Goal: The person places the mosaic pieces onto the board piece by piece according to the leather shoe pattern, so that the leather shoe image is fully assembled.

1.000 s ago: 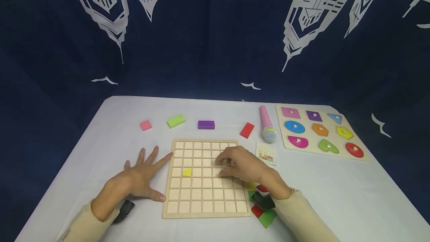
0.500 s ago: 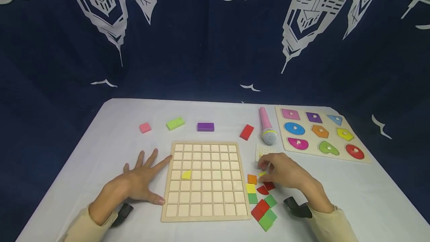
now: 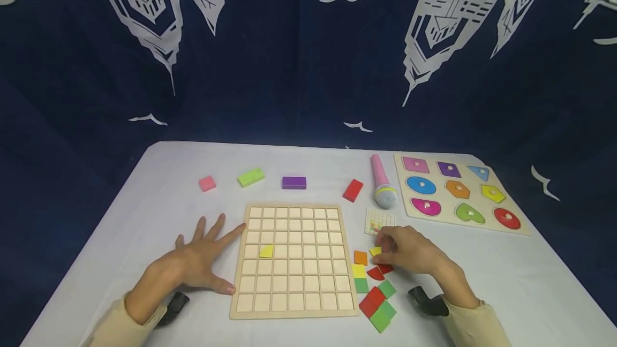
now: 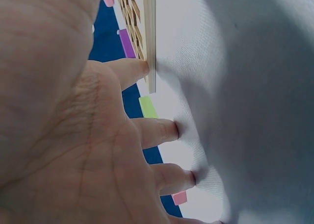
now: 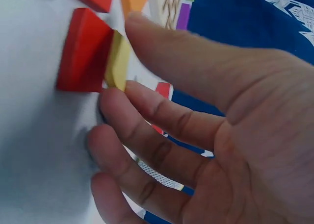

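My left hand (image 3: pixel 195 258) is spread flat, with its index fingertip and thumb touching the left edge of the wooden grid board (image 3: pixel 295 315). One yellow quarter-round tile (image 3: pixel 266 251) lies on a left-hand square of the board. To the board's right, my right hand (image 3: pixel 409 250) reaches over the loose tiles, fingers loosely bent around a small yellow tile (image 5: pixel 117 60). In the right wrist view the fingertips are at that tile's near end, while the thumb appears apart from it. A red tile (image 5: pixel 86 52) lies right beside it.
Orange (image 3: pixel 360 257), red, green and yellow tiles lie along the board's right side. A pattern card (image 3: pixel 378 222) is beyond my right hand. Farther back are several coloured blocks, a pink toy microphone (image 3: pixel 383 181) and a shape puzzle board (image 3: pixel 465 222).
My right hand has left the grid board and moved right to the loose tiles, where its fingers have come down beside the yellow one. The left hand stays at the board's edge.
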A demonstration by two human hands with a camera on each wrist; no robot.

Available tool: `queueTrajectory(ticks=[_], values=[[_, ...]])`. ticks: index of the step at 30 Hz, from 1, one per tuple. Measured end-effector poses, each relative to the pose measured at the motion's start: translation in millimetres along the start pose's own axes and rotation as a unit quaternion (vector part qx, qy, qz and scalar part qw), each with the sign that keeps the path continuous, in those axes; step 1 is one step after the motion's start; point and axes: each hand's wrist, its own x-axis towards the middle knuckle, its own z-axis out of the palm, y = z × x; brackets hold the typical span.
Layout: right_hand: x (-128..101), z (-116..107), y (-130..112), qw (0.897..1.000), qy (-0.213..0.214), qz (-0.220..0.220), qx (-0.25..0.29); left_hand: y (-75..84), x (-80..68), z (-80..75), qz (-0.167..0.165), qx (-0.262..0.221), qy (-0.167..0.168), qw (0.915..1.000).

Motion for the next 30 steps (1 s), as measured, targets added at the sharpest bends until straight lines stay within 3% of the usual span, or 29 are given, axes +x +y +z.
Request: queueTrajectory(ticks=[6,18,24,30], values=[[2,6,-3,0.999,0.019,0.037,-0.003,0.3,-0.8,1.4,0.010,-0.010,0.003,0.9999],[8,17,-20,0.996,0.078,0.032,0.003,1.6,-0.7,1.5,0.009,-0.005,0.006,0.9999],[16,14,-33,0.993,0.109,-0.038,-0.022,0.4,-1.3,0.6,0.012,-0.003,0.008,0.9999],[31,23,-68,0.986,0.094,-0.139,-0.018,-0.4,-2.0,-0.3,0.014,-0.002,0.012,0.9998]])
